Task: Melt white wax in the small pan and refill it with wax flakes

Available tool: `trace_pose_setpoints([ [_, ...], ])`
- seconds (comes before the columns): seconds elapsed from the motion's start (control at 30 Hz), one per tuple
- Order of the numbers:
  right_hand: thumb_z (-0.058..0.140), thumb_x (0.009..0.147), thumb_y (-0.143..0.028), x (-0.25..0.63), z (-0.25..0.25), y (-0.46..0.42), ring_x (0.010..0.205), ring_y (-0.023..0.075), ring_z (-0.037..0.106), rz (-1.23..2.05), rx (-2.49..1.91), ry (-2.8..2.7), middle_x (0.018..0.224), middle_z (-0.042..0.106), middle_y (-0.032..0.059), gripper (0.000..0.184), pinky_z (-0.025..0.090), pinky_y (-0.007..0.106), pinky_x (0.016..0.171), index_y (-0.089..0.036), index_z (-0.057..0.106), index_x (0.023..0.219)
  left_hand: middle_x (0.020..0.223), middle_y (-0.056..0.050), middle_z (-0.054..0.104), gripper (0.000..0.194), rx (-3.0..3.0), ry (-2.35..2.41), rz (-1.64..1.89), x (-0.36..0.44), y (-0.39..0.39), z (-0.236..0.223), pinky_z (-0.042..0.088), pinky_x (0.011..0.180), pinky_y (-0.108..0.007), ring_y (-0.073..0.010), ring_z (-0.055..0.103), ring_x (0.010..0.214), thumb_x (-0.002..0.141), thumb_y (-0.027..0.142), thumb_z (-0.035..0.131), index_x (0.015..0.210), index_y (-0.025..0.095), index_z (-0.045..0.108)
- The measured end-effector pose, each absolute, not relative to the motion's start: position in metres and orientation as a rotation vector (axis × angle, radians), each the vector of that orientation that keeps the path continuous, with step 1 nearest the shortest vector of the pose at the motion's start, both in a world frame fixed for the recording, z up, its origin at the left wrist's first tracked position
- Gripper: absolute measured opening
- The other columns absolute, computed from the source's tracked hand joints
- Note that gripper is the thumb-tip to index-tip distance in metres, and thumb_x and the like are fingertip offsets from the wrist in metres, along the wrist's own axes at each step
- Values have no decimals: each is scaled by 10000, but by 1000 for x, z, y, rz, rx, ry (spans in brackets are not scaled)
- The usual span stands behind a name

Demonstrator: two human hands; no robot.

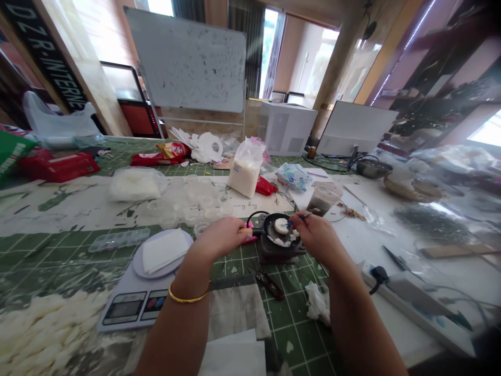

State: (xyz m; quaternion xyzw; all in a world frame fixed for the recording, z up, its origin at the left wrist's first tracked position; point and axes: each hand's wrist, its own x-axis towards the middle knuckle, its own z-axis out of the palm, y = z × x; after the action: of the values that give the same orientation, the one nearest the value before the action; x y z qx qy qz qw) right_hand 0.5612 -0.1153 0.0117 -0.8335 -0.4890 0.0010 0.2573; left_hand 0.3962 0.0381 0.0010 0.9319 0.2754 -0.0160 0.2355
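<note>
A whiteboard (188, 60) on a metal stand faces the room, smudged with faint marks. To its left, a red chair (135, 117) sits below a dark-framed window (119, 81). Daylight comes through a tall window (269, 47) and a doorway (305, 62) opening onto a pale pink room. Two white boxes (287, 128) stand near a wooden pillar (336, 62). At far left hangs a black banner (43, 57) with white lettering; at upper right, a strip light (403, 52) runs along dark shelving (442, 68).
</note>
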Motion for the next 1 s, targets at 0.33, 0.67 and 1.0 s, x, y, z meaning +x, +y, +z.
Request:
trace_pose_setpoints([
  [0.33,393,868,-315,562,11,-115,658,151,590,0,-2262,-1313,698,663,27,275,367,240,619,-190,597,731,609,-31,572,411,2557,759,-36,397,39,0,224,487,-266,-133,462,537,801,497,336,598,174,490],
  [0.67,390,866,-332,563,10,-116,647,150,592,21,-2246,-1306,682,657,22,291,373,244,615,-193,602,723,615,-35,573,413,2548,767,-52,397,39,1,240,500,-270,-139,462,545,804,493,336,612,175,517],
  [1.0,382,869,-339,562,9,-116,657,147,584,38,-2211,-1335,696,655,17,302,368,243,621,-195,594,708,599,-37,565,418,2539,771,-63,397,38,1,233,492,-270,-135,462,530,800,495,332,599,172,502],
])
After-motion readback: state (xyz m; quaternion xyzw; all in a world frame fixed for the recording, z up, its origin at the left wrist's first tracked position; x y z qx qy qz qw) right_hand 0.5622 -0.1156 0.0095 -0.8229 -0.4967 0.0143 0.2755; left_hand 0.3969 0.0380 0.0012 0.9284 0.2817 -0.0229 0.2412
